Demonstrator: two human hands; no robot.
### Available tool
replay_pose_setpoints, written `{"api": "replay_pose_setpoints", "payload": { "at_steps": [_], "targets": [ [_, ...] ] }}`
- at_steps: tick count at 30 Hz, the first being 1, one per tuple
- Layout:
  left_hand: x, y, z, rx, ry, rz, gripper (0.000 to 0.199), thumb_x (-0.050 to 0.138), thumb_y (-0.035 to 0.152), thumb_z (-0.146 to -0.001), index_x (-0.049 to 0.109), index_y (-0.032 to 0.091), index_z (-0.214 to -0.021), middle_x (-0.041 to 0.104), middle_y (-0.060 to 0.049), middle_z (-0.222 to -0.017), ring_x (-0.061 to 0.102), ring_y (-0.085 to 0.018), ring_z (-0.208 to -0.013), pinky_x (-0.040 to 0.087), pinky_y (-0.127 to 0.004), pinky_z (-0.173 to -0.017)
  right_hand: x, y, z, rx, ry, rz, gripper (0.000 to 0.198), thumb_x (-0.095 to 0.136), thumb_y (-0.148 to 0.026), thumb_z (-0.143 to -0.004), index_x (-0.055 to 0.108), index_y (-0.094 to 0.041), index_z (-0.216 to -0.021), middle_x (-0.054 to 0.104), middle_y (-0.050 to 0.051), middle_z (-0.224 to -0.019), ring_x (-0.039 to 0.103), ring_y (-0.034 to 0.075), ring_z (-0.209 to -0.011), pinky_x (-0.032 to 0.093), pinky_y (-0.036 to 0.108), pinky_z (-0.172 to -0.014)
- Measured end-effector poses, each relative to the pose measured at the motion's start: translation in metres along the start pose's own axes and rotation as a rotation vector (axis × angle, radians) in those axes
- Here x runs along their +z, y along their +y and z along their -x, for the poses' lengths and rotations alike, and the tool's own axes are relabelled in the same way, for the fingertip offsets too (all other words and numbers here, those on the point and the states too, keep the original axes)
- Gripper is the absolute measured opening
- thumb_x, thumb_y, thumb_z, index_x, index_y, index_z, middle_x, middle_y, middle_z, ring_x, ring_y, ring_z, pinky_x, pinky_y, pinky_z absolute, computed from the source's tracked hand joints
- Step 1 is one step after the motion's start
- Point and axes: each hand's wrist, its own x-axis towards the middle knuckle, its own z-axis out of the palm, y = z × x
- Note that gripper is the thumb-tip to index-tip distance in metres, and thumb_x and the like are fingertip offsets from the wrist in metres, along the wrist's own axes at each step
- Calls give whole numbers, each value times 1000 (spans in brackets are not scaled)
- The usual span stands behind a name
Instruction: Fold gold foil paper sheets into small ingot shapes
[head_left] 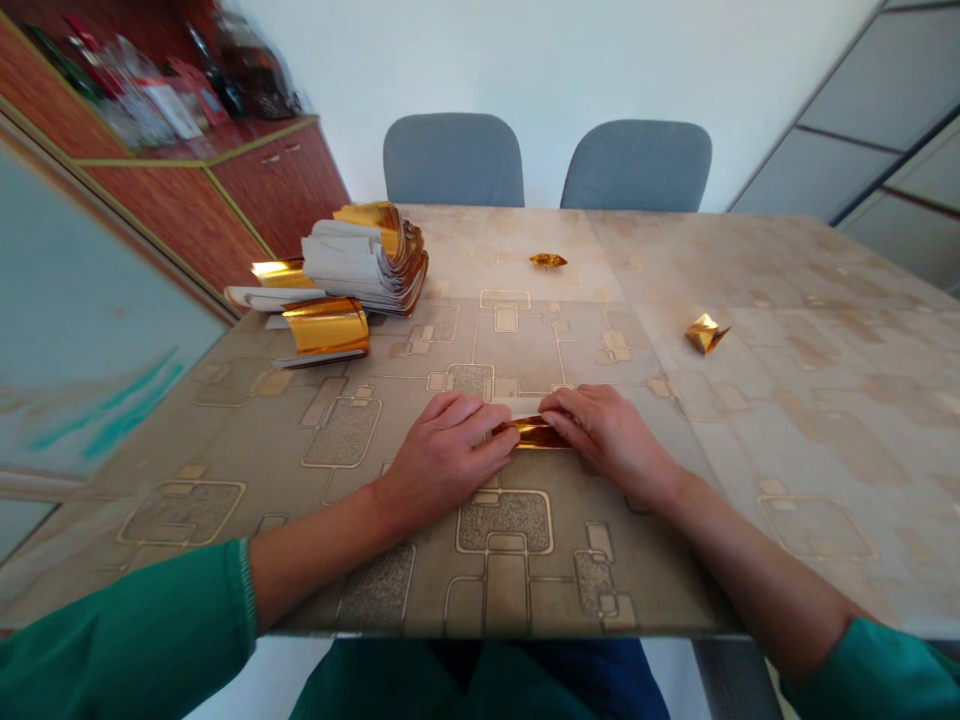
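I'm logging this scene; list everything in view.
Patterned tablecloth: one, beige, across foreground.
Curved foil stack: one, gold, white, tablecloth's left.
Loose foil sheets: several, gold, white, beside stack.
Folded foil pieces: two, gold, far centre, right.
Narrow foil strip: one, gold, near centre.
Rounded chairs: two, grey, centre rear.
Wooden cabinet: one, brown, left rear.
Bottles, packages: several, blurred, mixed colours, on cabinet.
Wall: one, white, behind chairs.
Flat panels: several, pale, both sides.
Sleeves: two, green, bottom corners.
Left hand: one, bare, on strip.
Right hand: one, bare, on strip.

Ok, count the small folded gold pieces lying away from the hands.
2, on the table: one folded piece far back, another piece nearer and further right. The paper pile could hide more.
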Motion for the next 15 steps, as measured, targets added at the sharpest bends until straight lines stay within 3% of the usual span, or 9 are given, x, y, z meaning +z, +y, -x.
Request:
{"api": "replay_pose_setpoints", "payload": {
  "at_steps": [7, 12, 15],
  "targets": [
    [0, 3, 1, 4, 64, -78, 16, 52, 19, -98, 68, 21, -99, 64, -8, -120, 55, -23, -99, 40, -39, -88, 4, 2, -7, 44, 34, -4, 29, 45, -31, -102, 62, -18, -82, 64, 3, -72, 55, 15, -67, 37, 27, -66],
    [3, 1, -1, 14, -53, 22, 19, 48, 21, -100, 67, 20, -99, 68, -6, -102, 56, -21, -92, 41, -37, -84, 10, 5, -11, 57, 38, 50, 26, 47, -30, -101, 64, -18, -84, 64, 2, -72, 55, 16, -68, 38, 28, -68],
    [7, 0, -3, -58, -88, 143, 17, 52, 23, -98, 68, 19, -98, 69, -5, -96, 57, -21, -90, 42, -36, -82, 11, 4, -12, 40, 107, 112, 15, 53, -24, -97, 65, -17, -98, 68, 6, -89, 57, 21, -83, 40, 32, -76]
  ]
}}
